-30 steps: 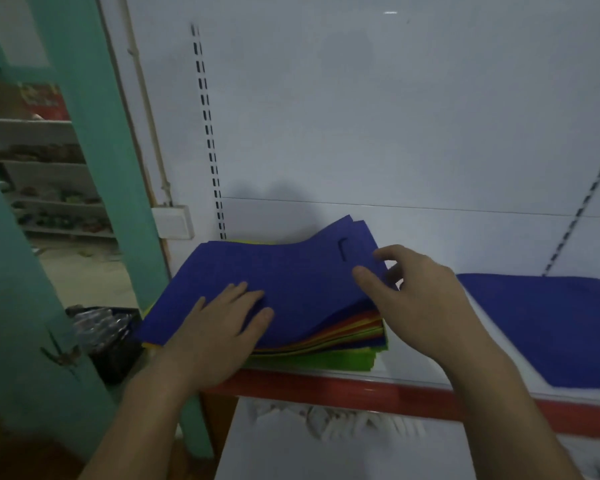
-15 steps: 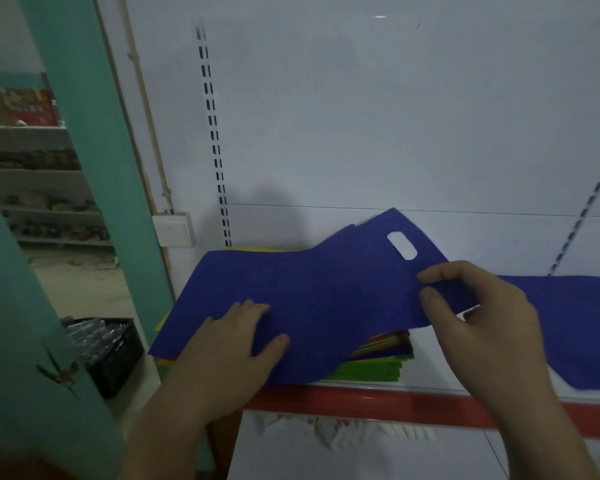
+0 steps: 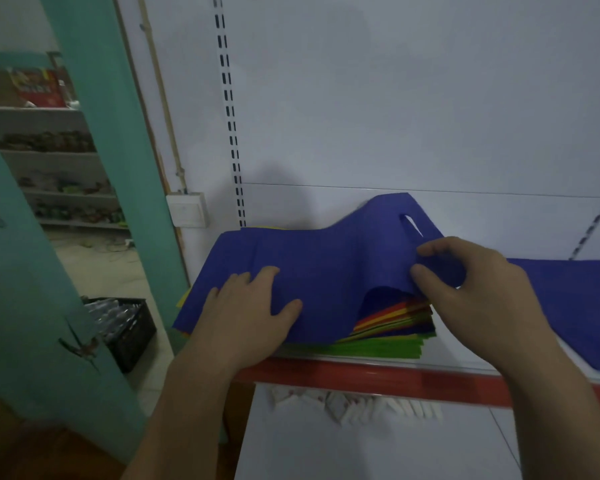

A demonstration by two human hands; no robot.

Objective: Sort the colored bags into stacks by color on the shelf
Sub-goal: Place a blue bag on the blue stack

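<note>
Blue bag (image 3: 329, 268), pinched by right hand (image 3: 471, 292), covers most of mixed stack (image 3: 392, 327).

A blue bag (image 3: 326, 271) with a cut-out handle slot lies on top of a mixed stack (image 3: 395, 323) of red, orange, yellow and green bags at the left of the shelf (image 3: 378, 375). Its right end is raised and curled off the stack. Just to the right, a blue stack (image 3: 568, 306) lies flat on the same shelf.
</note>
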